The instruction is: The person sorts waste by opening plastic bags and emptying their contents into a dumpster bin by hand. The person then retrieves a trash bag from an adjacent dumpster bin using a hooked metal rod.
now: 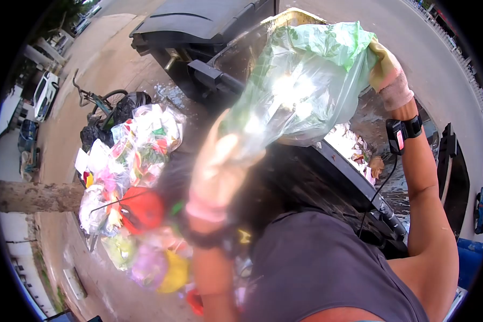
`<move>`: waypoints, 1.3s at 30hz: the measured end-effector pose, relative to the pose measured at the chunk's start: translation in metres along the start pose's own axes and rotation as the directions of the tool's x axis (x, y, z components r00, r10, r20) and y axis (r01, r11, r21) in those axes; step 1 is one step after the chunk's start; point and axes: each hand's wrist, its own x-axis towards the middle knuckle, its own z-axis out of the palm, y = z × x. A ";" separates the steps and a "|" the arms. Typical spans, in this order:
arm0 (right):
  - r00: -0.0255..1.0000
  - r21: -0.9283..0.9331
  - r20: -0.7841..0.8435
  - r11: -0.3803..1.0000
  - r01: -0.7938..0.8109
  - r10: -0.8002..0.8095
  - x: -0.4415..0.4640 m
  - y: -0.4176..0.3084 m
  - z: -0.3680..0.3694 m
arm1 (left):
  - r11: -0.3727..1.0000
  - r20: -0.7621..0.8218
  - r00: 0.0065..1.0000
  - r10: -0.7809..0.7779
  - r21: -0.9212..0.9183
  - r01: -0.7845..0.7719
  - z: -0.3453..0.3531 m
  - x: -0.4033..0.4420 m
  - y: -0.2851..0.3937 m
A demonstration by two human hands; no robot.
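A translucent green plastic bag [306, 86] is stretched out over a dark wheeled bin [333, 166], and bright glare covers its middle. My right hand [387, 72], in a pale work glove, grips the bag's upper right edge. At the lower left end of the bag, my gloved left hand [220, 161] is closed around the plastic, somewhat smeared by motion. Through the thin film no solid contents can be made out. Loose scraps of rubbish [357, 153] lie inside the bin beneath the bag.
Another dark bin with its lid [193, 21] down stands beyond. On the left is a heap of filled plastic bags [139, 150], with a bicycle [104, 102] behind it. A tree trunk [40, 197] and a parked white car [45, 95] are farther left.
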 end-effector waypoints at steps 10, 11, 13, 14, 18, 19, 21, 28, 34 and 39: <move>0.969 -0.066 -0.115 0.975 0.212 -0.218 0.003 0.043 -0.029 | 0.780 -0.354 0.935 0.019 0.590 0.208 0.047 0.035 0.026; 0.968 -0.085 -0.125 0.974 0.208 -0.217 0.001 0.044 -0.022 | 0.702 -0.371 0.928 0.026 0.668 0.248 0.050 0.041 0.030; 0.966 -0.124 -0.146 0.972 0.198 -0.215 -0.004 0.047 -0.010 | 0.521 -0.401 0.915 0.041 0.790 0.323 0.052 0.054 0.037; 0.971 -0.045 -0.234 0.998 0.040 -0.050 -0.005 0.038 -0.004 | 0.473 -0.456 0.888 0.067 0.798 0.374 0.057 0.060 0.039; 0.920 0.408 -0.180 0.877 -0.253 0.349 -0.010 0.041 -0.022 | 0.094 -0.248 0.908 0.337 0.969 0.229 0.047 0.088 0.034; 0.931 0.526 -0.084 0.810 -0.261 0.354 -0.011 0.049 -0.032 | 0.026 -0.188 0.901 0.392 0.981 0.193 0.049 0.093 0.034; 0.892 0.509 -0.145 0.805 -0.304 0.429 -0.016 0.046 -0.021 | 0.028 -0.184 0.906 0.380 0.982 0.187 0.057 0.101 0.039; 0.840 0.541 -0.131 0.749 -0.384 0.526 -0.028 0.068 -0.013 | 0.533 -0.337 0.930 0.147 0.819 0.213 0.113 0.115 0.037; 0.954 -0.670 0.137 0.735 -0.110 0.268 -0.043 0.100 -0.033 | 0.695 -0.151 0.985 0.084 0.717 0.051 0.124 0.123 0.025; 0.952 -0.928 -0.302 0.214 -0.304 0.040 -0.054 0.080 -0.021 | 0.717 -0.098 0.993 0.068 0.697 0.019 0.133 0.141 0.018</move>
